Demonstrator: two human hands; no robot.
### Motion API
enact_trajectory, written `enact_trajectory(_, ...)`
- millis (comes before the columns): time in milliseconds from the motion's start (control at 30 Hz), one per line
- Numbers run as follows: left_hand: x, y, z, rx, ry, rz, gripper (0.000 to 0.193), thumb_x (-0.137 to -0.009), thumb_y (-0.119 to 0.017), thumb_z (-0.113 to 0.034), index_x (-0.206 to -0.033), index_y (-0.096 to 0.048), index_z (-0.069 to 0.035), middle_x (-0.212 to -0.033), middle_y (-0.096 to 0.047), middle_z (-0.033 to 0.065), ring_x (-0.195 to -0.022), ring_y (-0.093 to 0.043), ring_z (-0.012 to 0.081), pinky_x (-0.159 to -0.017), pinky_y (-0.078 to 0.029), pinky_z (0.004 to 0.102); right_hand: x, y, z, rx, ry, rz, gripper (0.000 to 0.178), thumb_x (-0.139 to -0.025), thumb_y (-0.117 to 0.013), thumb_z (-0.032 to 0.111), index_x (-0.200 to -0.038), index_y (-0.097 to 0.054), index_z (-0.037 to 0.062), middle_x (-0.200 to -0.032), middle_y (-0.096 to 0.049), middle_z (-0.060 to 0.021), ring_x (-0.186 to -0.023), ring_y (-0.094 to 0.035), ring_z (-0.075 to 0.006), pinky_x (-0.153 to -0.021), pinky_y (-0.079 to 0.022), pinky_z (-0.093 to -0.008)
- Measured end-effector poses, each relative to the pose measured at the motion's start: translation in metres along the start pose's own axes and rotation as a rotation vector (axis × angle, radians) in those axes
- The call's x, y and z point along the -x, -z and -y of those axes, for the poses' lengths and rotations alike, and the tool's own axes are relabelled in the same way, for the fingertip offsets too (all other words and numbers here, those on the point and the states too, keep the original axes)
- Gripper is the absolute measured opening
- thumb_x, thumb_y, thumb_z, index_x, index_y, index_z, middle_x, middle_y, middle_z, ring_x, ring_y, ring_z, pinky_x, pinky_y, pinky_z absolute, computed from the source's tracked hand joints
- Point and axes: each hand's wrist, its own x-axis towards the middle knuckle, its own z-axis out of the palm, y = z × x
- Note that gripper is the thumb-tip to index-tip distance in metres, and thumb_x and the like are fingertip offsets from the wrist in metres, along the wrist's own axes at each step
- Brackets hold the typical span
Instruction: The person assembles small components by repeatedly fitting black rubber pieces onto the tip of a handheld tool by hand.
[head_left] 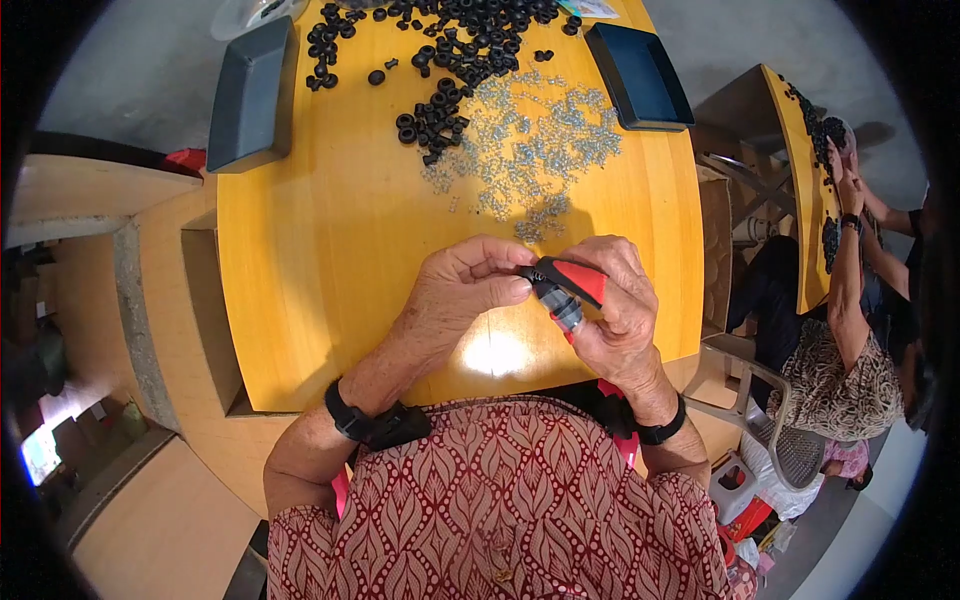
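In my right hand (622, 300) is a hand tool (567, 297) with red and black handles and a greyish band around its middle; it looks like pliers, but my fingers cover part of it. My left hand (470, 285) pinches a small black part (527, 271) between thumb and fingers, right at the tool's tip. Both hands are close together above the near half of the yellow table (330, 250). Just beyond them lies a spread of small shiny metal pieces (540, 135), with a heap of black ring-shaped parts (480, 45) behind it.
A dark tray (250, 95) sits at the table's far left edge, and another dark tray (640, 78) at the far right. On the right, other people work at a second yellow table (800, 190) bearing black parts. A grey chair (795, 440) stands near my right elbow.
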Motion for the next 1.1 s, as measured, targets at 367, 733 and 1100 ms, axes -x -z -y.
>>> enact_trajectory(367, 0.000, 0.003, -0.001, 0.038, 0.000, -0.026, 0.030, -0.083, -0.073, 0.000, -0.111, -0.063, -0.003, -0.108, -0.066, 0.0063, -0.101, -0.062, 0.0140, -0.093, -0.050, 0.0279, -0.001, 0.001, 0.005, 0.060, 0.057, 0.025, 0.028, -0.069, -0.077, 0.006, -0.095, -0.069, 0.0018, -0.097, -0.065, -0.0105, -0.087, -0.062, -0.0290, -0.079, -0.046, -0.0400)
enact_trajectory(733, 0.001, 0.005, -0.004, 0.039, -0.003, 0.061, 0.031, -0.089, -0.067, -0.004, -0.119, -0.061, 0.001, -0.112, -0.066, 0.0092, -0.104, -0.064, 0.0176, -0.093, -0.051, 0.0292, -0.033, 0.023, 0.002, 0.135, 0.121, 0.097, 0.027, -0.071, -0.074, 0.006, -0.097, -0.069, 0.0019, -0.103, -0.065, -0.0110, -0.093, -0.062, -0.0294, -0.082, -0.047, -0.0416)
enact_trajectory(1100, 0.001, 0.005, -0.006, 0.039, 0.016, 0.012, 0.020, -0.090, -0.065, -0.004, -0.110, -0.064, -0.001, -0.109, -0.068, 0.0109, -0.102, -0.067, 0.0234, -0.092, -0.054, 0.0333, -0.168, 0.031, -0.102, 0.591, -0.037, 0.191, 0.025, -0.079, -0.068, 0.007, -0.102, -0.066, -0.0015, -0.101, -0.064, -0.0146, -0.095, -0.060, -0.0351, -0.080, -0.050, -0.0412)
